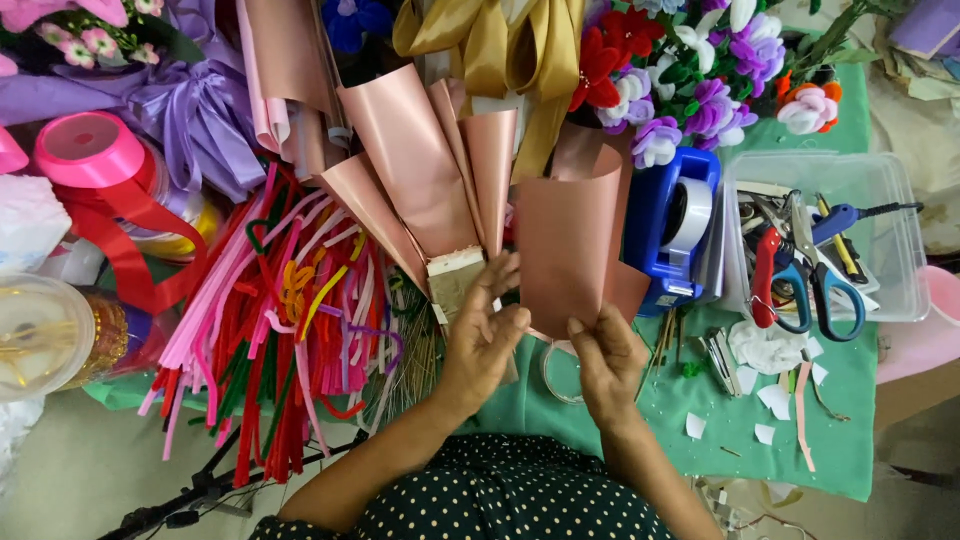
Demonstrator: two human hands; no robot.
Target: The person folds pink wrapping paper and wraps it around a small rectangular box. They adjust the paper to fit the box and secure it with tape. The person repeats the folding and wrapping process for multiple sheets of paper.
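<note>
Fingers of my left hand [482, 335] and right hand [603, 352] pinching the pink paper cone [562, 255] at its base; I'd keep that overlap tight and even.

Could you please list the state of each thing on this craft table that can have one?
Pink paper sheet: rolled into a cone, held at its lower edge.
Left hand: fingers pinching the sheet's lower left edge.
Right hand: fingers pinching the sheet's lower right edge.
Blue tape dispenser: loaded with a roll.
Clear plastic box: open, holding scissors and tools.
Blue-handled scissors: closed.
Pipe cleaners: loose in a pile.
</note>
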